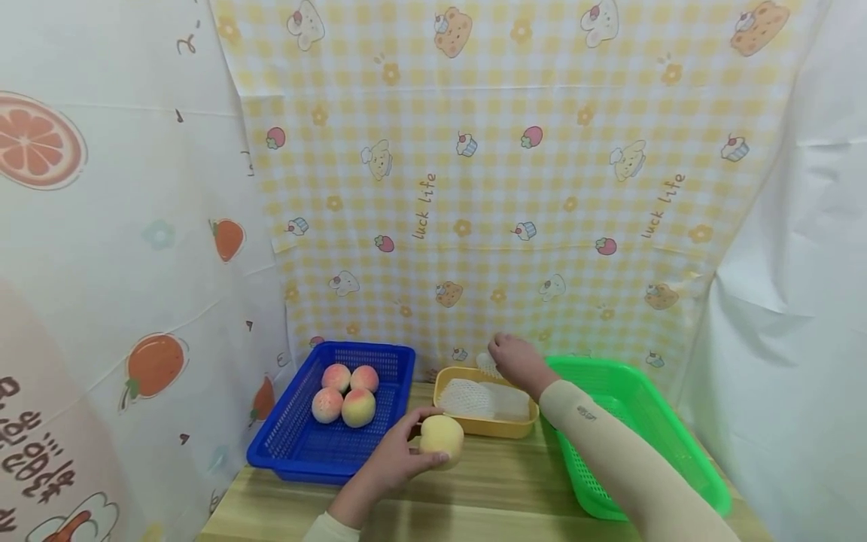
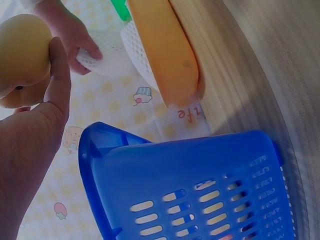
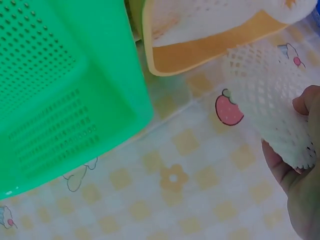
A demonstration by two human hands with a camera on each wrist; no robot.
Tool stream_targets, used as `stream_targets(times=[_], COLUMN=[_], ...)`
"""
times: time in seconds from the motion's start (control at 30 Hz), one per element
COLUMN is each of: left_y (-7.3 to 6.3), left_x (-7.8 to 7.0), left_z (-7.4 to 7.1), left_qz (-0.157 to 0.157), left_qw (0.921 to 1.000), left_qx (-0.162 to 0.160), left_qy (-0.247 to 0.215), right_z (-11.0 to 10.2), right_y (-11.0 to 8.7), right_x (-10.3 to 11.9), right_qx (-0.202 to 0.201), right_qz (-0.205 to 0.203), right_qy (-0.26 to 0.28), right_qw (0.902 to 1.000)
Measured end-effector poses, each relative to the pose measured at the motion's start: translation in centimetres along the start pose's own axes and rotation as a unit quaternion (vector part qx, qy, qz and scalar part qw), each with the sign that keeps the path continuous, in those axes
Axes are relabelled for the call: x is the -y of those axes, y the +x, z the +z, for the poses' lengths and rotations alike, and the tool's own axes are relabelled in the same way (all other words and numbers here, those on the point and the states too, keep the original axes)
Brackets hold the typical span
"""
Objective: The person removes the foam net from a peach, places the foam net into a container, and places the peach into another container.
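My left hand (image 1: 400,450) holds a pale yellow peach (image 1: 442,438) between thumb and fingers, above the wooden table in front of the yellow tray. In the left wrist view the peach (image 2: 25,52) shows its stem dimple. My right hand (image 1: 518,363) pinches a white foam fruit net (image 3: 267,100) by one end, at the back of the yellow tray (image 1: 497,429). More white foam nets (image 1: 467,397) lie inside that tray. Several pink and yellow peaches (image 1: 359,407) sit together in the blue basket (image 1: 305,459) on the left.
A green basket (image 1: 684,436) stands at the right, beneath my right forearm. Bare wood of the table (image 1: 474,500) shows between the two baskets. A yellow checked cloth (image 1: 488,181) hangs behind, with a white printed sheet (image 1: 135,248) on the left side.
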State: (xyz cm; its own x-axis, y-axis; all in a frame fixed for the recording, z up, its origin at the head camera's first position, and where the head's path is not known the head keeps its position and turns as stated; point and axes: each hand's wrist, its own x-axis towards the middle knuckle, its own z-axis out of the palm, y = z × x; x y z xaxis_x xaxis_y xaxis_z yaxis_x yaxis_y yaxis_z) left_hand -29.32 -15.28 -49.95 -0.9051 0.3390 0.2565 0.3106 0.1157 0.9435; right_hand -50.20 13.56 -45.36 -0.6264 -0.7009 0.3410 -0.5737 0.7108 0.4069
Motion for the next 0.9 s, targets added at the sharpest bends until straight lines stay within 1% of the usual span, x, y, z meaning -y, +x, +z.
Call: stream_targets(times=[0.1, 0.17, 0.2, 0.27, 0.33, 0.4, 0.47, 0.57, 0.63, 0.67, 0.73, 0.87, 0.9], left_y=[0.0, 0.0, 0.0, 0.1, 0.1, 0.1, 0.1, 0.1, 0.1, 0.1, 0.1, 0.2, 0.2], left_x=[0.0, 0.0, 0.0, 0.0, -0.1, -0.1, -0.2, -0.3, -0.3, -0.3, -0.4, -0.3, -0.3], left_z=[0.0, 0.0, 0.0, 0.0, -0.1, -0.1, -0.2, -0.2, -0.2, -0.1, -0.1, 0.0, 0.0], left_qz=[-0.003, -0.007, -0.008, -0.008, -0.007, -0.007, -0.009, -0.010, -0.011, -0.011, -0.011, -0.012, -0.012], left_qw=[1.0000, 1.0000, 1.0000, 0.9999, 0.9999, 0.9998, 0.9998, 0.9998, 0.9998, 0.9998, 0.9998, 0.9998, 0.9998], left_qx=[-0.001, -0.002, -0.002, -0.003, -0.006, -0.009, -0.011, -0.011, -0.010, -0.010, -0.009, -0.010, -0.010], left_qy=[0.002, 0.003, 0.004, 0.007, 0.011, 0.014, 0.014, 0.012, 0.011, 0.011, 0.010, 0.014, 0.015], right_z=[0.4, 0.6, 0.7, 0.8, 0.7, 0.6, 0.4, 0.3, 0.5, 0.7, 0.9, 1.2, 1.2], right_y=[-0.2, -0.6, -0.8, -1.3, -1.6, -1.9, -2.0, -2.2, -2.4, -2.5, -2.7, -2.8, -2.8], right_x=[0.5, 0.9, 1.1, 1.5, 1.8, 2.0, 2.1, 2.2, 2.1, 2.1, 2.1, 2.0, 2.0], right_qx=[0.019, 0.035, 0.040, 0.057, 0.077, 0.105, 0.140, 0.183, 0.206, 0.213, 0.227, 0.243, 0.247], right_qz=[-0.013, -0.020, -0.022, -0.018, -0.009, 0.012, 0.039, 0.093, 0.115, 0.118, 0.113, 0.086, 0.086], right_qy=[-0.013, 0.003, 0.018, 0.067, 0.128, 0.190, 0.245, 0.306, 0.329, 0.330, 0.325, 0.296, 0.293], right_qw=[0.9997, 0.9992, 0.9988, 0.9960, 0.9887, 0.9761, 0.9586, 0.9296, 0.9145, 0.9121, 0.9110, 0.9198, 0.9195])
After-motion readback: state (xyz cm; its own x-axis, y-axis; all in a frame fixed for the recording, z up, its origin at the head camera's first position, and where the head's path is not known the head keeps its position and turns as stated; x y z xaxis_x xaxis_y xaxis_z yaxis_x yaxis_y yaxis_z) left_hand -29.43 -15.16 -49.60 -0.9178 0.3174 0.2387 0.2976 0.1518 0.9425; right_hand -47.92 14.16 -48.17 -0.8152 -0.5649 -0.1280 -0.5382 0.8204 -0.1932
